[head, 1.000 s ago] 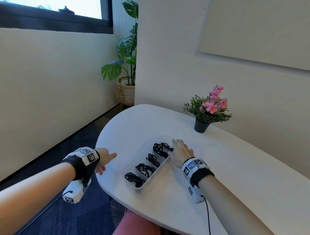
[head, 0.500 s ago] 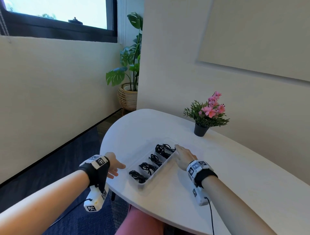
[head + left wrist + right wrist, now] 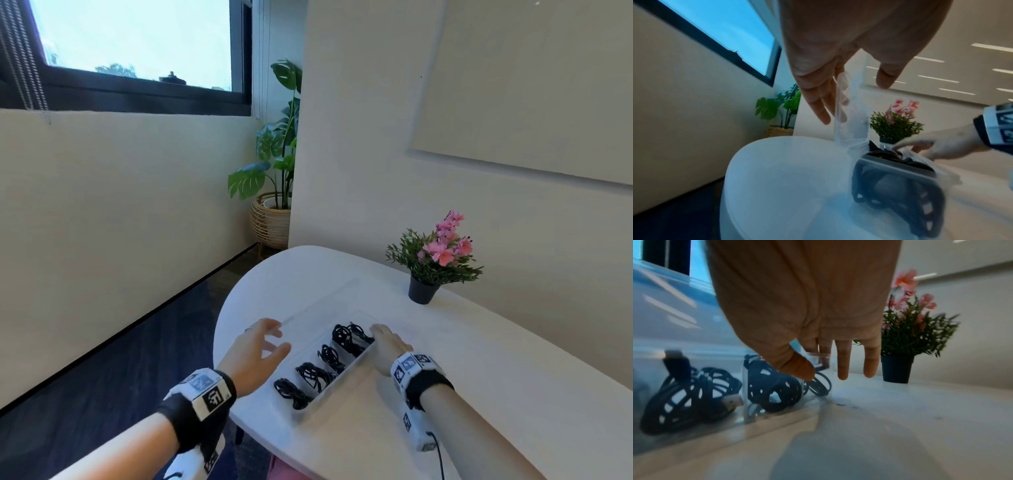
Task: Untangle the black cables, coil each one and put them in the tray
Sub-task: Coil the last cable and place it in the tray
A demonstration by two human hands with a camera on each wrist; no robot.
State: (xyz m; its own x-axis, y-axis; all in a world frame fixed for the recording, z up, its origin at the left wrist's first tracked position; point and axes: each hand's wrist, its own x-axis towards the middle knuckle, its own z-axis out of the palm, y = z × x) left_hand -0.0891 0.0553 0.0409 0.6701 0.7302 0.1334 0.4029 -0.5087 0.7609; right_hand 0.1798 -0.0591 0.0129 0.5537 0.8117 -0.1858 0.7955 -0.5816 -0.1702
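A clear compartment tray [image 3: 337, 380] lies on the white table [image 3: 496, 383] with a coiled black cable [image 3: 347, 337] in each section; another coil [image 3: 310, 372] sits nearer me. My right hand [image 3: 385, 341] rests at the tray's far end, fingers straight, thumb and forefinger touching the rim [image 3: 819, 354] beside a coil [image 3: 774, 386]. My left hand [image 3: 265, 342] hovers left of the tray, fingers spread. A clear lid [image 3: 851, 113] stands between its fingers [image 3: 819, 108] and thumb, and I cannot tell whether they touch it. The lid [image 3: 315, 306] shows faintly in the head view.
A small black pot of pink flowers [image 3: 423, 291] stands behind the tray, near the wall. The table's rounded edge [image 3: 219, 346] runs just left of my left hand, with dark floor below. A large plant in a wicker basket [image 3: 270, 219] is in the far corner.
My left hand has come up from beyond the table's edge and moved right, over the table to the clear lid. My right hand has stayed at the tray's far end. The head view has tilted upward.
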